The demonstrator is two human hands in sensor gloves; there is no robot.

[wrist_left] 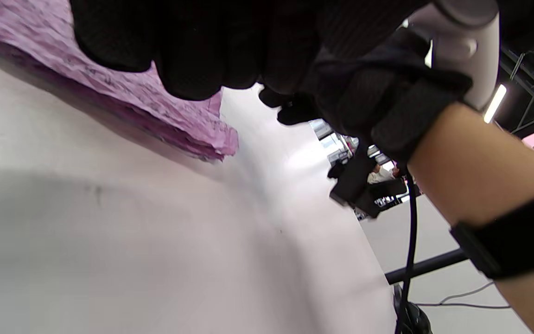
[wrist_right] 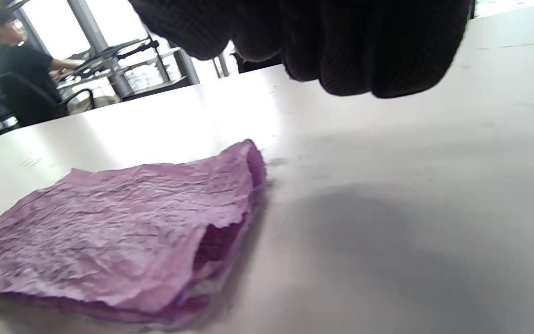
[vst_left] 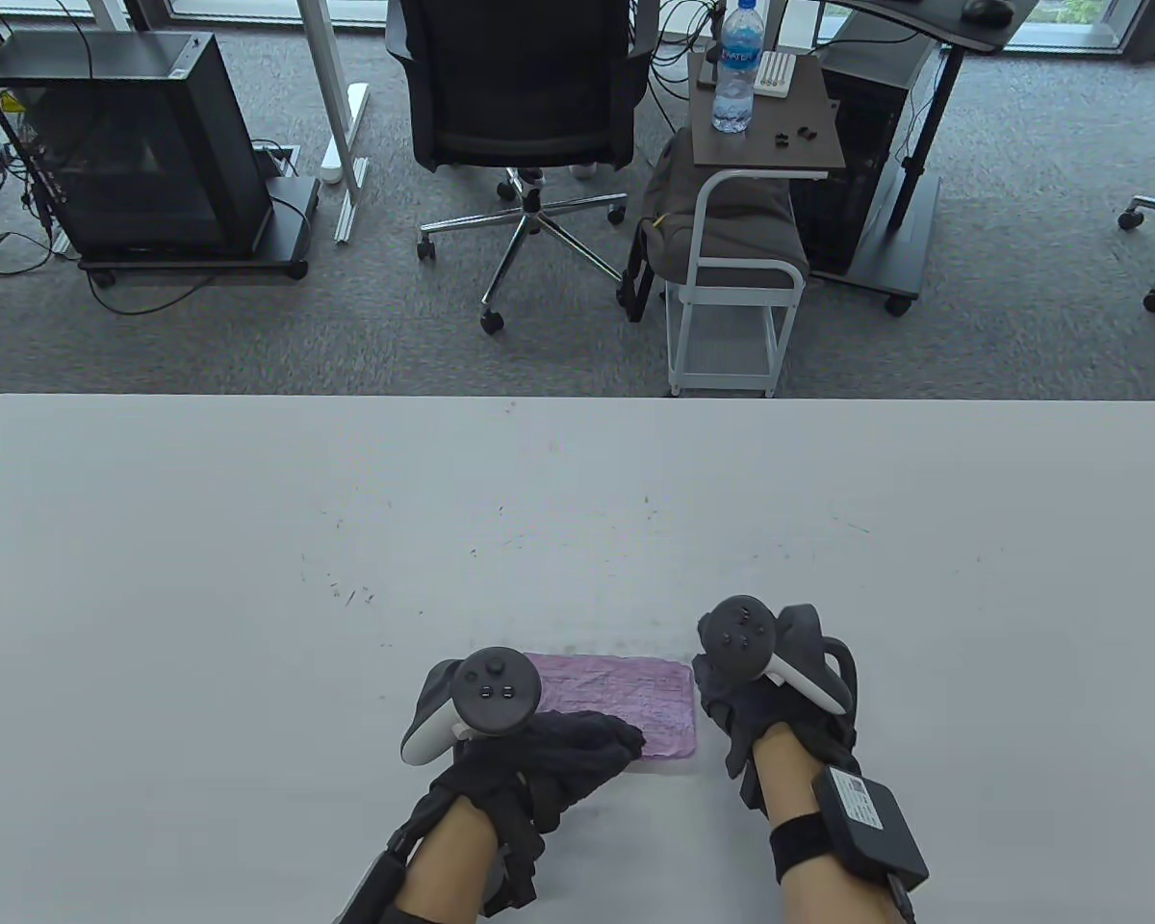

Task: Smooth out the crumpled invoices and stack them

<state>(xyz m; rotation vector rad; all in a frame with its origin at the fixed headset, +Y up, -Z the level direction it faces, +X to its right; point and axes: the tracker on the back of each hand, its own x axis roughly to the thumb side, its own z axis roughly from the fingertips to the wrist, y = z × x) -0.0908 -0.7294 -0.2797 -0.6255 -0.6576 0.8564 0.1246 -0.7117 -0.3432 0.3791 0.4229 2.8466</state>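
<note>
A small stack of wrinkled pink invoices (vst_left: 635, 688) lies flat near the table's front edge, between my hands. In the right wrist view the pink invoices (wrist_right: 123, 222) show layered edges that lift slightly at the near corner. My left hand (vst_left: 618, 741) lies over the stack's near left part, its fingers (wrist_left: 188, 65) stretched across the pink invoices (wrist_left: 165, 111). My right hand (vst_left: 724, 707) hovers just right of the stack, its fingers (wrist_right: 350, 51) hanging loosely above the bare table and holding nothing. The stack's left end is hidden under the left tracker.
The white table (vst_left: 250, 577) stretches far beyond the stack. Past its far edge stand an office chair (vst_left: 525, 96), a side cart (vst_left: 731, 279) with a water bottle (vst_left: 736, 67), and a computer case (vst_left: 125, 144). A person (wrist_right: 16, 69) sits in the background.
</note>
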